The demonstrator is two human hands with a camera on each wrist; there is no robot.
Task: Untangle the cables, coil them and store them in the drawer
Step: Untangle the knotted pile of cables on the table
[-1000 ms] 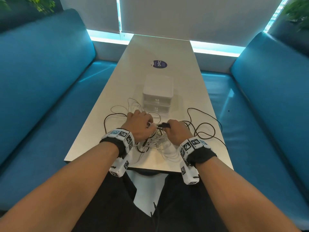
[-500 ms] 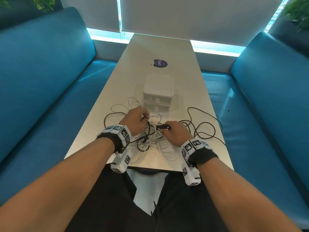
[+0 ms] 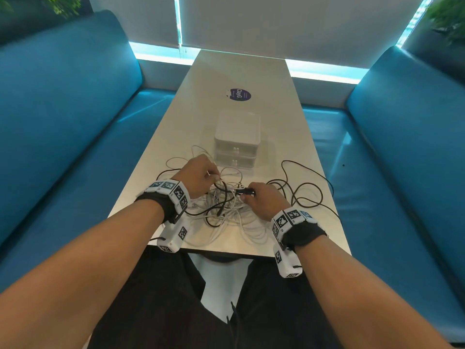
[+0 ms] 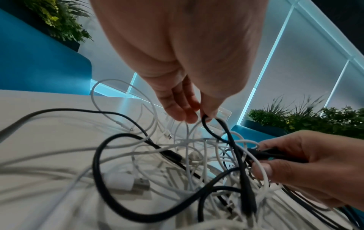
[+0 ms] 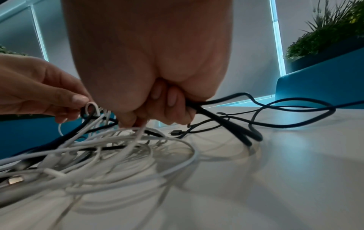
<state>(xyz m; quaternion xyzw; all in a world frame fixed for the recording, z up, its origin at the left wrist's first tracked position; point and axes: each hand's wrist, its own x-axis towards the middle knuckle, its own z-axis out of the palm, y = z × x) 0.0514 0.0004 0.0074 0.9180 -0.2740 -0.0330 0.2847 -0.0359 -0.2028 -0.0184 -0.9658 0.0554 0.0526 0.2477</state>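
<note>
A tangle of white cables (image 3: 234,217) and black cables (image 3: 302,197) lies on the near end of the table (image 3: 251,71). My left hand (image 3: 201,176) pinches a loop of black cable (image 4: 206,124) with a white strand (image 5: 91,106) above the tangle. My right hand (image 3: 261,200) grips a black cable by its plug end (image 4: 271,153), its fingers curled round the cord (image 5: 199,107). A white USB plug (image 4: 126,181) lies in the pile. The white two-drawer box (image 3: 237,139) stands just behind the cables, both drawers shut.
Blue benches (image 3: 63,109) flank the table on both sides, the right bench (image 3: 402,147) close to a black cable loop. A round dark sticker (image 3: 240,94) sits mid-table. My black-trousered legs (image 3: 163,298) are under the near edge. Plants (image 4: 307,118) stand behind.
My left hand has moved left and away from the right hand, lifting a loop out of the tangle. The right hand stays put with the black plug.
</note>
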